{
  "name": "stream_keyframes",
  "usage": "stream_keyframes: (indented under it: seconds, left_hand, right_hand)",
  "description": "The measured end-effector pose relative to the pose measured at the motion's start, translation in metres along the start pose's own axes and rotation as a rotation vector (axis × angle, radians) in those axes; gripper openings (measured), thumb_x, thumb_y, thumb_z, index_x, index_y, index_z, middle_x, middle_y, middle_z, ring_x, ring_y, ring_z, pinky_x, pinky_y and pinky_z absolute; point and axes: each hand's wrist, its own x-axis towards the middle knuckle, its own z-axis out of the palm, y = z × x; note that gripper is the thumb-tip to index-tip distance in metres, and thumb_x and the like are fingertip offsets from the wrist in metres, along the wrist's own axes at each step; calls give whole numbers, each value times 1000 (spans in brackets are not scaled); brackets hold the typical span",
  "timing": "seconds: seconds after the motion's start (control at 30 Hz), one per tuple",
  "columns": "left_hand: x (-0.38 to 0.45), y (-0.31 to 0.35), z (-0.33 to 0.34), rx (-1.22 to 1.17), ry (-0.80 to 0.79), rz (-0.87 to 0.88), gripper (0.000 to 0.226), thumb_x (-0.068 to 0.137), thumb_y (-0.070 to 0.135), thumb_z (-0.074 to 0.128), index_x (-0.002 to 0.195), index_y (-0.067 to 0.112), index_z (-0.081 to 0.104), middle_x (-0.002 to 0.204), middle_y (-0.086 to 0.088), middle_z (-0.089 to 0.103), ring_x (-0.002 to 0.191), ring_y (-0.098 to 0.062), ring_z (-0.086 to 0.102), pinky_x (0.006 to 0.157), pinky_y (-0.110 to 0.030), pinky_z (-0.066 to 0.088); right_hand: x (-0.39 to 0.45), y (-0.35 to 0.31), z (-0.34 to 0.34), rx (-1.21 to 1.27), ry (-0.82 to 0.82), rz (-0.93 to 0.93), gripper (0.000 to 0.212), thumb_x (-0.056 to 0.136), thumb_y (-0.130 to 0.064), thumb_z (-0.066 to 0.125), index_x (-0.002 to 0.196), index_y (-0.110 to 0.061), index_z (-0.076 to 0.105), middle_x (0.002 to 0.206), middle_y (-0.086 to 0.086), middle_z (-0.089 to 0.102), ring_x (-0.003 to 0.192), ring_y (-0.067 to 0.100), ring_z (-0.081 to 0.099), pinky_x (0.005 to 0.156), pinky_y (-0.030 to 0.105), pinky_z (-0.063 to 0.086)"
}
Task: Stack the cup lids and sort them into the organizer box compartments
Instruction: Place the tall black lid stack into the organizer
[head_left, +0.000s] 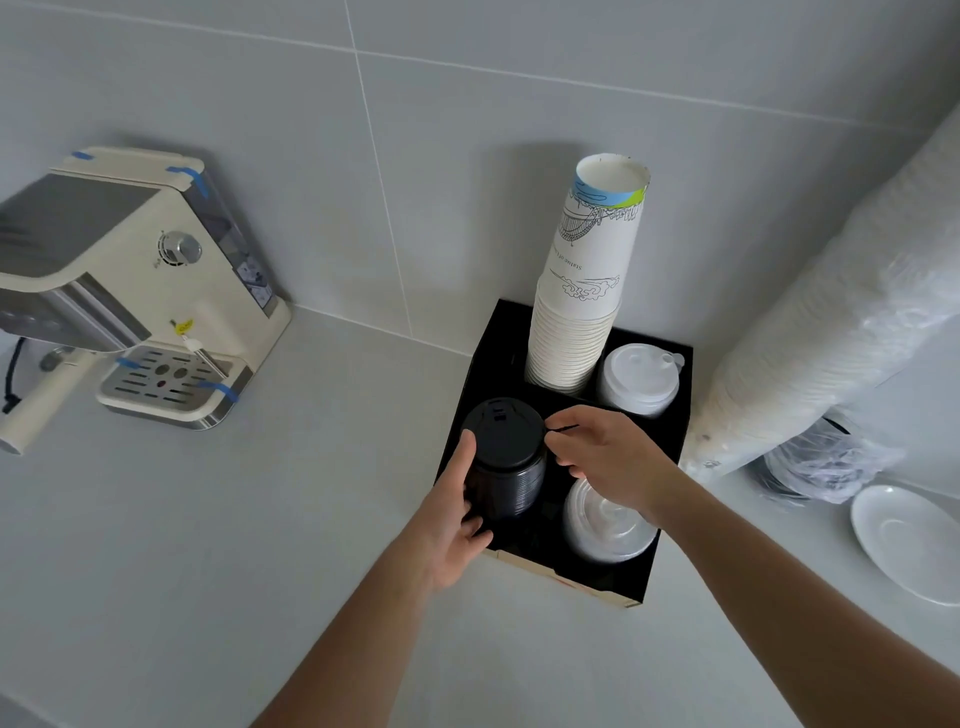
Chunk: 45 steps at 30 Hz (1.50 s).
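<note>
A black organizer box (670, 519) stands on the counter against the tiled wall. A stack of black lids (506, 457) sits in its front left compartment. My left hand (452, 525) grips that stack from the left side, thumb up along it. My right hand (605, 457) touches the stack's right edge with its fingertips. Clear lids (608, 530) fill the front right compartment, partly hidden by my right wrist. White lids (636, 382) sit in the back right compartment, and a tall stack of paper cups (584, 291) rises from the back left.
A cream espresso machine (135, 291) stands at the left. A long sleeve of white cups in plastic wrap (831, 322) leans at the right over a bag of black items. A white saucer (909, 540) lies at the right edge.
</note>
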Motion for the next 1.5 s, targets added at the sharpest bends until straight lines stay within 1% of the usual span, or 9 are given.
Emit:
stream_keyframes:
  seconds: [0.17,0.43,0.57,0.77,0.93,1.07,1.23,1.37,1.5]
  left_hand:
    - [0,1,4,3,-21,17,112,57,79,63,149,24,32,157,-7,32,146,-26,26,119,-45,24]
    - [0,3,7,60,-19,-5,94,75,75,50,151,25,27,157,-7,30,145,-26,27,115,-53,22]
    - [-3,1,4,103,75,53,100,66,76,59,148,27,33,157,-4,32,144,-23,29,116,-52,26]
    - [-11,-4,-7,104,218,143,69,89,56,54,145,19,40,149,-7,43,138,-21,39,113,-43,35]
    - [-27,-35,-9,200,377,208,21,92,31,59,86,11,63,96,-15,64,87,-24,62,90,-41,52]
    - [-26,-66,14,357,206,176,21,85,26,68,81,6,70,78,-10,66,82,-21,64,89,-38,55]
    - [6,-80,56,423,60,15,73,76,39,70,138,8,48,91,-1,65,88,-11,66,93,-30,54]
    - [25,-84,77,449,125,-37,55,65,48,69,112,21,58,96,-2,62,85,-16,62,97,-39,53]
    - [36,-94,80,376,171,-95,59,74,46,70,123,16,56,107,-1,61,99,-18,62,95,-34,52]
  right_hand:
    - [-4,-2,7,8,-2,-76,28,91,-19,66,114,-34,67,105,-12,74,99,6,70,91,31,56]
    - [-10,0,12,47,41,-85,33,91,-18,64,101,-49,68,102,-12,77,85,5,69,79,30,52]
    - [-18,0,3,65,79,-36,43,92,-24,65,134,-29,61,125,-2,69,114,12,65,106,37,49]
    - [-44,22,-27,160,214,8,36,90,-27,68,124,-35,66,112,-14,73,107,7,67,109,40,47]
    - [-63,49,-41,235,363,57,24,80,-38,71,103,-46,69,114,-13,74,110,11,67,108,41,47]
    - [-71,71,-39,183,483,128,33,91,-28,66,124,-30,69,114,-8,73,92,7,64,88,30,50]
    - [-72,87,-30,140,414,181,51,93,-22,63,142,-30,53,109,-2,74,66,1,55,70,23,44]
    - [-75,89,-18,34,453,148,50,94,-18,62,143,-26,54,125,-1,68,92,4,59,75,11,41]
    - [-80,92,-9,-93,508,53,37,92,-11,63,130,-11,65,115,-4,66,89,12,63,69,-5,38]
